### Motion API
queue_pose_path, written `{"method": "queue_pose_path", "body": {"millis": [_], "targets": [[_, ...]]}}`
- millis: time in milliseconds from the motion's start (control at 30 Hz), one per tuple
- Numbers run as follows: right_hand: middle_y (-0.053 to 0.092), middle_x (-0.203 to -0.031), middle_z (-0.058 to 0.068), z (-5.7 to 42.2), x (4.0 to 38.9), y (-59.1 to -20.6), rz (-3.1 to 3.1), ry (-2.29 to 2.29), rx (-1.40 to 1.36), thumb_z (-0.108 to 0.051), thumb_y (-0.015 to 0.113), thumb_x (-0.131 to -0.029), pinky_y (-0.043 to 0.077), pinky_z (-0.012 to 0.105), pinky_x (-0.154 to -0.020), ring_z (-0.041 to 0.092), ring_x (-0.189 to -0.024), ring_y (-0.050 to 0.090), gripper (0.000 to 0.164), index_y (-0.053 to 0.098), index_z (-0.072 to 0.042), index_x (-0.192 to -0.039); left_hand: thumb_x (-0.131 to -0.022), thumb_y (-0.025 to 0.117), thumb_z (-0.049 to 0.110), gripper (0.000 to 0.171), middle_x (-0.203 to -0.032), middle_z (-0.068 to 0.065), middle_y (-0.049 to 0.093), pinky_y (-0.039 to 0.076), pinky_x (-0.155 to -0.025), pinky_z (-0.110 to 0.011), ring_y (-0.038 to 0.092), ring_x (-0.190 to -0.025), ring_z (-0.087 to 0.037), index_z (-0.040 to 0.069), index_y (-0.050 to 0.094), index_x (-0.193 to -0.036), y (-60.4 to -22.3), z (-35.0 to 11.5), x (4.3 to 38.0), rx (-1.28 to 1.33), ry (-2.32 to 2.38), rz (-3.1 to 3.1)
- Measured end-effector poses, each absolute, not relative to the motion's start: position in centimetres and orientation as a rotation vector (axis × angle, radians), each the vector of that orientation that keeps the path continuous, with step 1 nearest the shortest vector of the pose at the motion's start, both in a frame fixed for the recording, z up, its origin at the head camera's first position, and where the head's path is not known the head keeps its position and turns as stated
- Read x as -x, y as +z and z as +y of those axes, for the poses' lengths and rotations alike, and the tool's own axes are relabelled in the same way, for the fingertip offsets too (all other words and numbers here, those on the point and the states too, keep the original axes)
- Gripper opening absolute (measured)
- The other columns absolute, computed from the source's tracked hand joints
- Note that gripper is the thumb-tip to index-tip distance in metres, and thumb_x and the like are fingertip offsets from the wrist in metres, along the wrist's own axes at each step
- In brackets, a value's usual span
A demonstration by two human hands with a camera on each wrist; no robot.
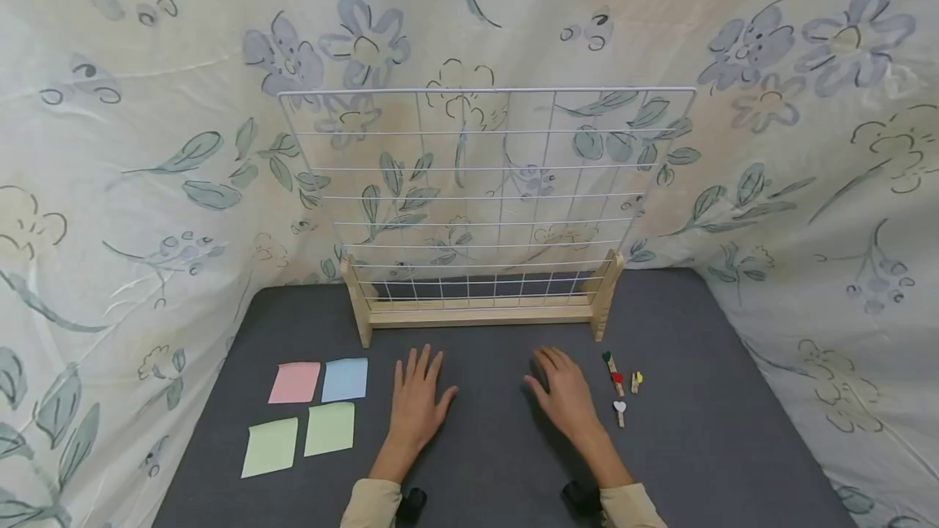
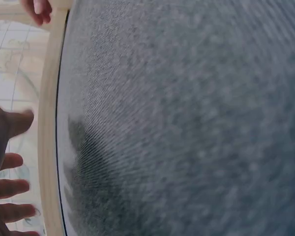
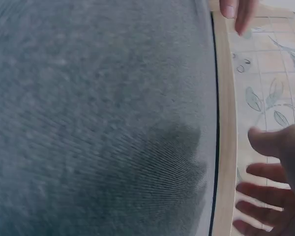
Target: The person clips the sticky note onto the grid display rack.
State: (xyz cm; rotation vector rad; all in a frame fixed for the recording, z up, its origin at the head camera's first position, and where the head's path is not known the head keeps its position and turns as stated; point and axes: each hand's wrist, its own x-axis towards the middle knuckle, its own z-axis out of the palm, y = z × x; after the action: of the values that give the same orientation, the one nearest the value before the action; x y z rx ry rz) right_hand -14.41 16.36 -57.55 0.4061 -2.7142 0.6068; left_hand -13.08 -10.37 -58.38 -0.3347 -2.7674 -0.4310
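Paper squares (image 1: 329, 429) lie near the left edge of the dark surface (image 1: 491, 430), beside the left hand (image 1: 416, 402), its fingers straight and spread. Small clips (image 1: 617, 379) lie toward the right edge, beside the right hand (image 1: 568, 394), its fingers extended; a wood-based wire rack (image 1: 480, 317) stands near the back edge.

Rack (image 1: 487, 90): smooth white wire, apparently coated metal, in a base (image 1: 477, 317) of pale, matt wood. Behind the rack, a curtain (image 1: 183, 214) of creased, matt cloth; beneath the rack, a finely textured, matt table cover (image 1: 491, 430). Front left of the rack, notes (image 1: 329, 429) of matt paper; front right, wooden pegs (image 1: 620, 415).
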Motion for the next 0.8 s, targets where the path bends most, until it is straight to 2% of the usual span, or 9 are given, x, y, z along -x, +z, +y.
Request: {"method": "queue_pose_path", "body": {"millis": [67,167,300,500,600,667,800], "targets": [[0.066,-0.116,0.017,16.6,14.5,-57.4,-2.659,0.672,-0.405,-0.017,0.079,-0.084,0.053,0.053,-0.091,0.035,-0.110,0.061,0.038,0.069,0.001,-0.116,-0.087,0.075,0.032,0.055,-0.135,-0.018,0.056,0.040,-0.106,-0.057,0.051,-0.126,-0.038,0.004,0.059,-0.132,-58.2,-10.6,13.1,0.319,-0.490,-2.707],[0.070,-0.105,0.011,17.1,14.6,-57.1,-2.622,0.749,-0.367,-0.011,0.080,-0.082,0.058,0.047,-0.079,0.029,-0.097,0.067,0.028,0.073,-0.002,-0.108,-0.085,0.078,0.025,0.045,-0.121,-0.016,0.065,0.050,-0.095,-0.051,0.061,-0.111,-0.034,0.004,0.065,-0.122,-58.1,-11.0,13.2,0.289,-0.541,-2.640],[0.071,-0.093,0.008,17.9,14.5,-56.9,-2.612,0.846,-0.319,-0.006,0.080,-0.081,0.058,0.041,-0.068,0.023,-0.083,0.068,0.023,0.074,-0.003,-0.104,-0.082,0.080,0.019,0.036,-0.109,-0.013,0.070,0.055,-0.084,-0.047,0.066,-0.098,-0.031,0.004,0.069,-0.113,-58.1,-11.7,13.2,0.228,-0.609,-2.617],[0.070,-0.085,0.006,19.4,14.4,-56.7,-2.586,0.914,-0.297,0.000,0.080,-0.079,0.054,0.031,-0.056,0.017,-0.071,0.065,0.022,0.075,-0.002,-0.100,-0.084,0.078,0.013,0.028,-0.102,-0.012,0.071,0.058,-0.077,-0.048,0.068,-0.093,-0.030,0.004,0.071,-0.109,-57.8,-13.6,12.7,0.125,-0.774,-2.632],[0.070,-0.083,0.006,20.2,14.3,-56.6,-2.583,0.892,-0.270,0.000,0.080,-0.078,0.053,0.030,-0.055,0.016,-0.069,0.064,0.021,0.075,-0.003,-0.098,-0.084,0.078,0.010,0.024,-0.094,-0.009,0.072,0.057,-0.064,-0.040,0.067,-0.078,-0.023,0.003,0.072,-0.105,-57.7,-14.7,12.3,0.076,-0.814,-2.631],[0.070,-0.081,0.006,20.9,14.2,-56.6,-2.592,0.868,-0.237,-0.001,0.081,-0.077,0.052,0.030,-0.054,0.016,-0.067,0.063,0.020,0.076,-0.003,-0.096,-0.083,0.078,0.009,0.021,-0.087,-0.007,0.070,0.051,-0.054,-0.034,0.061,-0.067,-0.018,0.003,0.073,-0.103,-57.6,-15.4,12.2,0.033,-0.825,-2.631],[0.070,-0.079,0.006,22.5,14.0,-56.4,-2.634,0.873,-0.173,-0.004,0.081,-0.079,0.052,0.032,-0.052,0.017,-0.065,0.063,0.016,0.077,-0.004,-0.094,-0.083,0.078,0.008,0.017,-0.078,-0.005,0.067,0.040,-0.048,-0.026,0.052,-0.059,-0.011,0.002,0.074,-0.098,-57.3,-17.1,12.1,-0.061,-0.820,-2.640]]}}
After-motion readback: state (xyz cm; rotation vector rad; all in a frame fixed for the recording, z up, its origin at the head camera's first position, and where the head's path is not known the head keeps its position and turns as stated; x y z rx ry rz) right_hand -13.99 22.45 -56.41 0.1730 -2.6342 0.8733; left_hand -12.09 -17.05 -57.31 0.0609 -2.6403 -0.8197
